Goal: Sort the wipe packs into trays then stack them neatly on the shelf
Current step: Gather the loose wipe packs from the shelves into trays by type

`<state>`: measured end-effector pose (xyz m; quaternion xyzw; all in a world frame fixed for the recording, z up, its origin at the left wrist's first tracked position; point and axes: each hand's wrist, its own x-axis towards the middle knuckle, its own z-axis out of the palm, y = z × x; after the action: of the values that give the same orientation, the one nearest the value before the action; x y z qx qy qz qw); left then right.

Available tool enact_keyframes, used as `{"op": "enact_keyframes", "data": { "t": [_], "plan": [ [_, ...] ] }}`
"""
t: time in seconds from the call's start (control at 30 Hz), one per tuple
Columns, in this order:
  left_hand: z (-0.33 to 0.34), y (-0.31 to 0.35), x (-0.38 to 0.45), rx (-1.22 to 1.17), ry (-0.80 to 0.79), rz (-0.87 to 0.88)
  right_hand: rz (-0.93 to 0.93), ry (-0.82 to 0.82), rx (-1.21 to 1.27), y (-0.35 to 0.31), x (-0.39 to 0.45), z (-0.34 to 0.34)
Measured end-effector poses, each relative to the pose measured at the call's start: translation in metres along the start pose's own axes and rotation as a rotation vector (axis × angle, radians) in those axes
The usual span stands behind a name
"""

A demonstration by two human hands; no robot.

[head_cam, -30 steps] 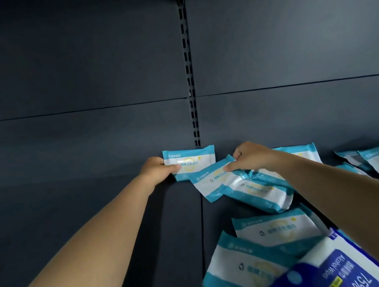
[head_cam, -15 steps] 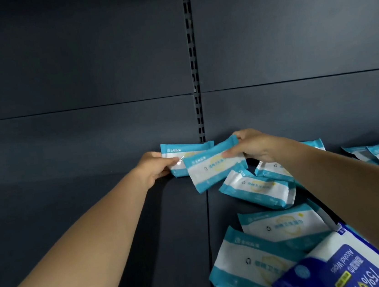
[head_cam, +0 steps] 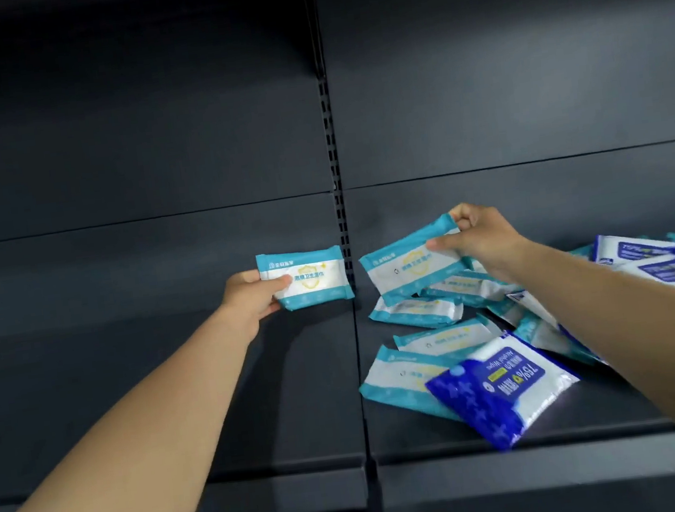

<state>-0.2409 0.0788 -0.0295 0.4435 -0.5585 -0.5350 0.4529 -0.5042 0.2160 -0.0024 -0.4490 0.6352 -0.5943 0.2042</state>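
Note:
My left hand point(head_cam: 249, 298) grips a teal-and-white wipe pack point(head_cam: 309, 278) by its left end, held upright near the back of the dark shelf point(head_cam: 175, 403). To its right, my right hand point(head_cam: 480, 240) pinches the top right corner of a second teal pack point(head_cam: 407, 266), which is lifted and tilted above a loose heap of teal packs point(head_cam: 417, 314). A dark blue alcohol-wipe pack point(head_cam: 501, 389) lies on the heap's near side, close to the shelf edge. No tray shows in this view.
A slotted upright point(head_cam: 331, 150) splits the back panel, and a seam divides the shelf. More blue-and-white packs point(head_cam: 663, 258) lie at the far right behind my right forearm. The shelf's front lip point(head_cam: 271, 489) runs across the bottom.
My right hand has lifted its teal pack up and to the right, apart from the left hand's pack. The left pack now stands higher. The view has tilted down, showing the shelf's front lip.

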Motion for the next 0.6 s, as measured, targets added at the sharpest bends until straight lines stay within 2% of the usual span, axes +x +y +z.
{"op": "enact_keyframes", "data": {
  "t": [0.23,0.37,0.6],
  "plan": [
    [-0.005,0.013,-0.118,-0.034,-0.106,0.061,-0.003,0.143,0.117,-0.028,-0.116,-0.045],
    [0.001,0.007,-0.187,-0.056,-0.148,0.050,0.081,0.124,0.150,-0.033,-0.186,-0.069],
    [0.031,-0.005,-0.284,-0.052,-0.236,0.034,0.232,0.101,0.068,-0.028,-0.275,-0.127]
  ]
}}
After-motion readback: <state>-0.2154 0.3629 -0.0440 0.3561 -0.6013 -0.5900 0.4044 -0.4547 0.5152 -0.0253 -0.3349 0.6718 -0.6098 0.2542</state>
